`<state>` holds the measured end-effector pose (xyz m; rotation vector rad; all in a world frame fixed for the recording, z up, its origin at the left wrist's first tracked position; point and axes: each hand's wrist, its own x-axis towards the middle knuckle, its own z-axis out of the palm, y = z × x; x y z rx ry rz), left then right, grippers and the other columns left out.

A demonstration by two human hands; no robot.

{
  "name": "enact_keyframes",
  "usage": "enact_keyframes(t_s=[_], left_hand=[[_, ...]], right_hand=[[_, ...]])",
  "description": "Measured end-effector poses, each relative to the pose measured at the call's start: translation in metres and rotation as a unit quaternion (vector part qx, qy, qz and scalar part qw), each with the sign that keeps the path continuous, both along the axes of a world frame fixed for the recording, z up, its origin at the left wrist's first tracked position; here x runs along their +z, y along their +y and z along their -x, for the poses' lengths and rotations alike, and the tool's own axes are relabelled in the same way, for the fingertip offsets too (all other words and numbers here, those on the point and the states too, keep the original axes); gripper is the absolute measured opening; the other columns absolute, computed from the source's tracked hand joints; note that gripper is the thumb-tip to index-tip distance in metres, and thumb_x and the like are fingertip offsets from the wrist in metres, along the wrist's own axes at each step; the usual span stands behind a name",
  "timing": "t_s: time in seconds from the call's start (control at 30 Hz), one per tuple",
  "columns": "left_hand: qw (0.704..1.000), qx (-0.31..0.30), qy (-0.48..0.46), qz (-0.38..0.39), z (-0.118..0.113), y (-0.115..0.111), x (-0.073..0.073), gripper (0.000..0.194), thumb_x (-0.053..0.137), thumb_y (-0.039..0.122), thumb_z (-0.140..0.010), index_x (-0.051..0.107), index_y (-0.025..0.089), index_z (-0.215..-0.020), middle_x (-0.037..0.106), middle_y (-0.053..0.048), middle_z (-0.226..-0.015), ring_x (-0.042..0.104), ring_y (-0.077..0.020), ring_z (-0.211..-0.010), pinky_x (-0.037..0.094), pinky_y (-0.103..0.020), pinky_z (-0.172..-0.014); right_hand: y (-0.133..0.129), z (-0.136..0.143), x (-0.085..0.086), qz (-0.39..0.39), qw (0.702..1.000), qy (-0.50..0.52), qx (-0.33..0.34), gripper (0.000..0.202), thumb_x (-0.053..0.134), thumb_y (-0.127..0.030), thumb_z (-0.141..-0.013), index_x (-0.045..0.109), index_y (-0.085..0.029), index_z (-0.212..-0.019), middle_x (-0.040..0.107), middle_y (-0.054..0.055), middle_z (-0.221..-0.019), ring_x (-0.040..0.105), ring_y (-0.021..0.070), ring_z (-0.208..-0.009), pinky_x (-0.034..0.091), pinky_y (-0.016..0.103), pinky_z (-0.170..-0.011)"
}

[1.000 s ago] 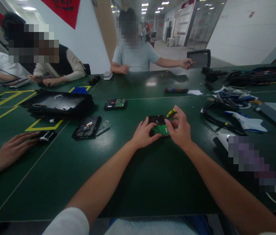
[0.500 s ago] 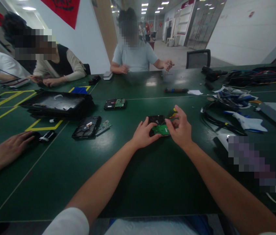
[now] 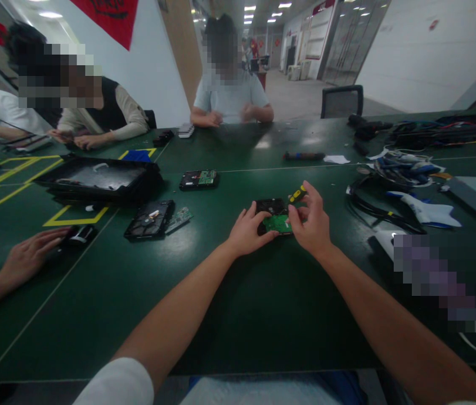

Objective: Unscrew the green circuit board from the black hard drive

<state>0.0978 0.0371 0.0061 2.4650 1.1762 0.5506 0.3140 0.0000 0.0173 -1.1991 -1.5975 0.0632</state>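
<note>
A hard drive point(image 3: 270, 206) with a green circuit board point(image 3: 278, 224) lies on the table in front of me. My left hand point(image 3: 247, 232) grips its left side, thumb along the near edge and fingers over the far side. Between the fingers of my right hand point(image 3: 311, 219) is a small yellow-and-black screwdriver point(image 3: 297, 194), tilted beside the drive's right end. Its tip is hidden by my fingers. My right thumb is close to the board's right edge; whether it touches, I cannot tell.
To the left are an opened drive point(image 3: 147, 220), a loose circuit board point(image 3: 179, 220), another hard drive point(image 3: 199, 179) and a black tray point(image 3: 98, 177). Cables point(image 3: 384, 211) and a pixelated white-edged object point(image 3: 436, 281) lie right. A co-worker's hand point(image 3: 31, 253) rests at far left.
The yellow-and-black screwdriver has turned in my right fingers and shows more plainly. My left hand and the drive stay put. The co-worker's hand at left shifted slightly right; the person opposite drew a hand in.
</note>
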Motion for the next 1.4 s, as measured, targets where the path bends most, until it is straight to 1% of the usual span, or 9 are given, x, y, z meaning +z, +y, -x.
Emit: enact_keyframes(t_s=[0.27, 0.43, 0.57, 0.67, 0.87, 1.0, 1.17, 1.3, 1.4], left_hand=[[1.000, 0.000, -0.004, -0.004, -0.0001, 0.0004, -0.0007, 0.064, 0.063, 0.066, -0.094, 0.059, 0.024, -0.143, 0.042, -0.018, -0.168, 0.020, -0.0354, -0.164, 0.024, -0.060, -0.131], [1.000, 0.001, -0.004, 0.000, 0.0001, 0.0002, -0.0002, 0.064, 0.063, 0.065, -0.094, 0.059, 0.025, -0.144, 0.040, -0.017, -0.169, 0.022, -0.0361, -0.164, 0.023, -0.061, -0.131], [1.000, 0.001, -0.006, -0.003, 0.0002, 0.0001, -0.0010, 0.064, 0.063, 0.066, -0.094, 0.059, 0.025, -0.144, 0.039, -0.017, -0.170, 0.023, -0.0369, -0.164, 0.024, -0.061, -0.131], [1.000, 0.001, -0.006, -0.011, -0.0002, 0.0005, -0.0024, 0.064, 0.063, 0.065, -0.094, 0.059, 0.025, -0.143, 0.043, -0.017, -0.167, 0.023, -0.0361, -0.164, 0.025, -0.060, -0.130], [1.000, -0.002, -0.006, -0.012, -0.0004, 0.0010, -0.0030, 0.064, 0.062, 0.065, -0.095, 0.058, 0.024, -0.144, 0.045, -0.017, -0.166, 0.021, -0.0354, -0.164, 0.024, -0.060, -0.131], [1.000, -0.002, -0.005, -0.012, 0.0001, 0.0010, -0.0023, 0.064, 0.063, 0.065, -0.095, 0.058, 0.024, -0.144, 0.044, -0.018, -0.166, 0.023, -0.0352, -0.164, 0.025, -0.060, -0.131], [1.000, 0.000, -0.004, -0.007, 0.0000, 0.0004, -0.0023, 0.064, 0.063, 0.066, -0.094, 0.058, 0.025, -0.144, 0.043, -0.016, -0.167, 0.021, -0.0343, -0.165, 0.024, -0.060, -0.131], [1.000, 0.002, -0.004, -0.006, 0.0000, -0.0001, -0.0019, 0.064, 0.063, 0.066, -0.094, 0.057, 0.026, -0.144, 0.044, -0.015, -0.167, 0.020, -0.0340, -0.165, 0.023, -0.060, -0.131], [1.000, 0.000, -0.002, -0.006, 0.0005, -0.0003, -0.0008, 0.064, 0.062, 0.066, -0.094, 0.058, 0.025, -0.144, 0.043, -0.017, -0.167, 0.021, -0.0348, -0.164, 0.024, -0.061, -0.131]], right_hand=[[0.0023, -0.0006, -0.0013, -0.028, 0.999, -0.030, -0.022, 0.068, 0.065, -0.044, -0.100, 0.037, -0.030, -0.161, 0.069, 0.013, -0.131, 0.066, 0.0149, -0.059, 0.066, 0.036, -0.061], [0.0021, -0.0014, -0.0007, -0.021, 1.000, -0.017, 0.001, 0.069, 0.060, -0.042, -0.103, 0.030, -0.030, -0.164, 0.070, 0.013, -0.131, 0.070, 0.0169, -0.064, 0.067, 0.036, -0.061], [0.0017, -0.0011, -0.0005, -0.029, 0.999, -0.032, -0.020, 0.069, 0.064, -0.045, -0.100, 0.035, -0.031, -0.162, 0.069, 0.012, -0.131, 0.069, 0.0163, -0.062, 0.067, 0.037, -0.061], [0.0009, -0.0013, -0.0002, -0.026, 0.999, -0.039, -0.026, 0.070, 0.065, -0.046, -0.100, 0.036, -0.031, -0.161, 0.069, 0.012, -0.129, 0.067, 0.0154, -0.059, 0.067, 0.037, -0.061], [0.0016, -0.0031, -0.0020, -0.011, 1.000, -0.026, -0.013, 0.069, 0.060, -0.044, -0.103, 0.030, -0.032, -0.164, 0.069, 0.012, -0.129, 0.073, 0.0193, -0.069, 0.067, 0.038, -0.063], [0.0019, -0.0021, -0.0022, -0.018, 0.999, -0.027, -0.027, 0.070, 0.066, -0.045, -0.099, 0.035, -0.033, -0.161, 0.070, 0.009, -0.122, 0.067, 0.0164, -0.059, 0.066, 0.039, -0.061], [0.0006, -0.0023, 0.0002, -0.011, 0.999, -0.027, -0.015, 0.068, 0.061, -0.044, -0.102, 0.032, -0.031, -0.162, 0.067, 0.014, -0.135, 0.070, 0.0169, -0.065, 0.066, 0.036, -0.061], [0.0022, -0.0034, -0.0010, -0.015, 1.000, -0.016, -0.011, 0.070, 0.060, -0.041, -0.102, 0.029, -0.029, -0.164, 0.067, 0.015, -0.136, 0.074, 0.0195, -0.075, 0.067, 0.036, -0.067], [0.0025, -0.0023, -0.0015, -0.034, 0.999, -0.024, -0.028, 0.068, 0.065, -0.042, -0.100, 0.036, -0.029, -0.160, 0.065, 0.014, -0.141, 0.069, 0.0162, -0.066, 0.067, 0.037, -0.064]])
